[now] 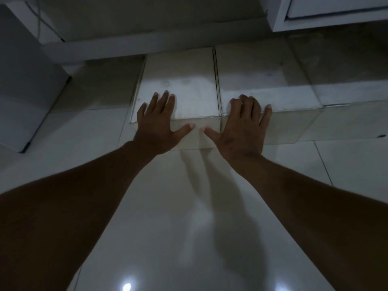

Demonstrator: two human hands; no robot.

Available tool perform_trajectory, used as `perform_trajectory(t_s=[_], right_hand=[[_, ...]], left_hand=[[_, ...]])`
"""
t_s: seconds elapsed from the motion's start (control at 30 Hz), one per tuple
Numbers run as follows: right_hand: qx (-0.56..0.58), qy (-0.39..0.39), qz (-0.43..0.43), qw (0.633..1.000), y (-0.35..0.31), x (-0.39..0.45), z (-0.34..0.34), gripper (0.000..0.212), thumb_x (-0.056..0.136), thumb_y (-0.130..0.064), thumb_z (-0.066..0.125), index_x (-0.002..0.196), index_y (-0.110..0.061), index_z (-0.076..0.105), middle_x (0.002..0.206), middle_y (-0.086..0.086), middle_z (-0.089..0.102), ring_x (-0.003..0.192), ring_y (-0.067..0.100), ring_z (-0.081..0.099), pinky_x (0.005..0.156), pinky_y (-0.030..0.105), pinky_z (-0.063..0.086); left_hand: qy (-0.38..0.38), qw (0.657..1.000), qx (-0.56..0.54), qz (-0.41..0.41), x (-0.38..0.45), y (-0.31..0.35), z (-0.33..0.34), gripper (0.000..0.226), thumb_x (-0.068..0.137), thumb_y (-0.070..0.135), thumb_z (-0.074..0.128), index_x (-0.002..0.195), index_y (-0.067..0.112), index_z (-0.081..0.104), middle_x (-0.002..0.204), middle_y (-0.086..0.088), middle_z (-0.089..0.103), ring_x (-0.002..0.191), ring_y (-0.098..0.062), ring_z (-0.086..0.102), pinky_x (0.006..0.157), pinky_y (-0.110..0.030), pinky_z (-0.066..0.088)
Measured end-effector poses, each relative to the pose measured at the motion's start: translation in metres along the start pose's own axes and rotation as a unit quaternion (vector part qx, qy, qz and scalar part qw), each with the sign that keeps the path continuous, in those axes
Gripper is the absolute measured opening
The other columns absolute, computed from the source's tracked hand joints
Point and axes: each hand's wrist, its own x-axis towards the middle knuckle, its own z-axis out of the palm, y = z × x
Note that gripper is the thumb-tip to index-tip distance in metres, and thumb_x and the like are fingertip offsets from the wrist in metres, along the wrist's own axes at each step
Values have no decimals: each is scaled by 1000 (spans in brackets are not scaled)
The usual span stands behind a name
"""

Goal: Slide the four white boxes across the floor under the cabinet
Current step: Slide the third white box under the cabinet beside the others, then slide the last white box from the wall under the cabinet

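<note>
Several white boxes stand in a row on the pale tiled floor, against the base of a white cabinet [134, 46]. My left hand [156, 124] lies flat with fingers spread on the near top edge of the second box [180, 80], thumb on its front face. My right hand [243, 127] rests the same way on the third box [264, 74], its thumb reaching toward the second box's front. The leftmost box [102, 85] sits further back in shadow. At the right, a fourth box [346, 95] lines up with the third.
A large white panel or unit [25, 85] with a dark edge stands at the left. A white cabinet with a drawer front [336, 11] hangs at the upper right. Glossy floor tiles [189, 227] stretch toward me under my forearms.
</note>
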Motion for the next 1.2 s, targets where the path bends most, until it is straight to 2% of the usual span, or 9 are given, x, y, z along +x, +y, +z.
perform_trajectory(t_s=[0.2, 0.37, 0.43, 0.5, 0.57, 0.67, 0.8, 0.97, 1.2], right_hand=[[2, 0, 2, 1000, -2, 1, -4, 82, 77, -73, 59, 130, -12, 41, 145, 12, 39, 141, 32, 26, 117, 59, 8], [4, -76, -30, 997, 6, 2, -18, 87, 81, -69, 57, 143, -15, 30, 156, 9, 26, 147, 28, 14, 118, 57, 3], [41, -91, -41, 994, 11, 2, -30, 81, 88, -64, 52, 148, -17, 28, 159, 8, 23, 148, 26, 13, 119, 55, 4], [88, -64, -44, 993, 18, -4, -47, 66, 95, -54, 47, 149, -19, 32, 158, 7, 27, 147, 26, 19, 120, 52, 10], [110, -18, -52, 992, 25, -13, -67, 53, 100, -44, 43, 146, -18, 39, 153, 8, 38, 142, 25, 31, 118, 50, 20], [136, 30, -49, 989, 41, -26, -105, 43, 101, -34, 45, 138, -13, 50, 136, 9, 56, 125, 25, 51, 105, 40, 40], [122, 76, -28, 989, 68, -41, -169, 39, 101, -33, 48, 133, -13, 53, 125, 11, 62, 109, 27, 60, 89, 38, 47], [41, 150, -13, 988, 108, -53, -266, 36, 96, -30, 52, 127, -12, 57, 113, 12, 66, 96, 32, 62, 76, 38, 47], [-35, 182, 33, 982, 181, -60, -366, 41, 99, -37, 44, 132, -15, 53, 129, 7, 60, 116, 26, 55, 93, 40, 42]], left_hand=[[-9, 1000, 1, 8, 6, 0, -4, 99, 82, 80, 30, 155, 17, 8, 163, -5, 2, 149, -24, -4, 117, -49, 0], [-82, 995, 31, -40, 5, 16, -14, 103, 81, 80, 34, 155, 18, -4, 163, -4, -9, 148, -24, -13, 117, -57, -5], [-44, 998, 33, -22, -6, 36, -18, 98, 84, 77, 35, 155, 19, 0, 163, -5, -2, 149, -23, -6, 117, -57, -4], [21, 1000, 4, 8, -19, 58, -26, 85, 88, 68, 38, 154, 19, 14, 161, -8, 18, 149, -24, 11, 119, -53, 4], [71, 997, -18, 39, -29, 75, -41, 71, 92, 58, 43, 150, 19, 31, 153, -8, 38, 141, -24, 31, 117, -51, 18], [119, 987, -36, 98, -37, 99, -77, 57, 95, 49, 47, 141, 16, 47, 139, -9, 53, 128, -27, 47, 109, -47, 31], [144, 976, -64, 149, -46, 138, -130, 51, 96, 46, 47, 137, 16, 52, 132, -11, 57, 122, -30, 50, 105, -44, 32], [166, 955, -109, 221, -58, 203, -189, 50, 95, 41, 51, 137, 14, 52, 131, -10, 58, 122, -30, 50, 104, -42, 33], [191, 934, -134, 273, -66, 310, -245, 48, 94, 39, 54, 135, 13, 55, 130, -13, 59, 122, -32, 50, 102, -43, 33]])
